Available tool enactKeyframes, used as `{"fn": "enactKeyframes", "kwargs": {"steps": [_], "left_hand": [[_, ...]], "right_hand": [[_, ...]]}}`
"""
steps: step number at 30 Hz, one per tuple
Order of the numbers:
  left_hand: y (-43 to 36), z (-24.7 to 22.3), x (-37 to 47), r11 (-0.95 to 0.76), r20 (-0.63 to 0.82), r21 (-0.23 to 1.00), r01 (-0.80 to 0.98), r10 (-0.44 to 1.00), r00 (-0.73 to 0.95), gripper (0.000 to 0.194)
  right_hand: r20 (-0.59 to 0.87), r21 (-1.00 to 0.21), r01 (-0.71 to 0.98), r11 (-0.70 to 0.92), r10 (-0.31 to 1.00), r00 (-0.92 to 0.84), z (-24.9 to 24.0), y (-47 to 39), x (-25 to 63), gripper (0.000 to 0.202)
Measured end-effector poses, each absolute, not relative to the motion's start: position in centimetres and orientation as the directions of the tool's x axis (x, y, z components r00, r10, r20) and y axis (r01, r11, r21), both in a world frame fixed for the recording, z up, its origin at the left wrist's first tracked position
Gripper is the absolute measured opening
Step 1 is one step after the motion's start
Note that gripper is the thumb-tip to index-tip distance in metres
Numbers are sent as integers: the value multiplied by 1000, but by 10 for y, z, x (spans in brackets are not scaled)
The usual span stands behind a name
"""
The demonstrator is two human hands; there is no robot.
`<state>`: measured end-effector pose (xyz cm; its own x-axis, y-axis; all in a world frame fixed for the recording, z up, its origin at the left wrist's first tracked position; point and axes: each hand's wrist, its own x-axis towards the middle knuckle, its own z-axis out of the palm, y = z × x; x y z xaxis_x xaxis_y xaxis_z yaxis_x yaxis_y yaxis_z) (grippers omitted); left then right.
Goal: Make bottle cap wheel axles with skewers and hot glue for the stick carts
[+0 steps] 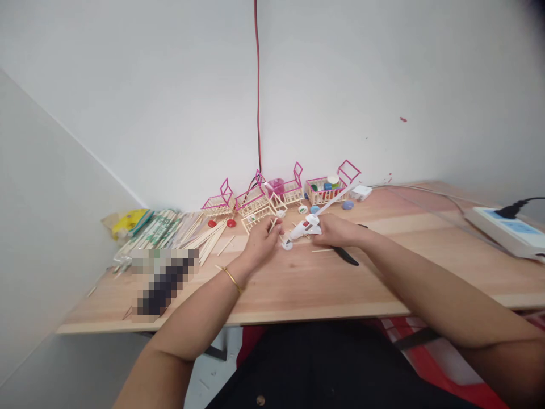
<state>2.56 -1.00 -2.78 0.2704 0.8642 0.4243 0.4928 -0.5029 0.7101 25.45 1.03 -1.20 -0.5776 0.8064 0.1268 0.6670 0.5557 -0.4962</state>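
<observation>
My right hand (334,230) is wrapped round a white hot glue gun (303,227), its nozzle pointing down and left. Just under the nozzle tip lies a small whitish disc (288,246) on the table. A clear glue stick (338,197) juts from the back of the gun. To the left, my left hand (263,241) is closed, pinching a short thin wooden stick (273,225). Behind that hand stands an unpainted stick frame (251,220). A black knife-like handle (346,255) lies beneath my right wrist, partly hidden.
Small stick carts with pink rims (284,194) line the wall, one cart (327,190) filled with coloured caps. Loose sticks (213,238), red caps (231,223) and bagged sticks (153,233) lie left. A power strip (506,230) sits at the right, with cables along the table.
</observation>
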Motion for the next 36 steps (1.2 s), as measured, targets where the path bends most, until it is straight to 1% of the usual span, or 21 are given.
{"fn": "enactKeyframes", "kwargs": {"steps": [5, 18, 36], "left_hand": [[-10, -27, 26, -500, 418, 711, 494, 866, 274, 10], [-12, -25, 26, -496, 411, 707, 504, 868, 278, 11], [-12, -26, 27, -496, 413, 705, 506, 868, 276, 11]], "right_hand": [[141, -496, 656, 569, 798, -585, -12, 10, 254, 8], [115, -452, 706, 545, 821, -560, -14, 12, 254, 7], [91, -484, 698, 528, 823, -560, -14, 12, 254, 6]]}}
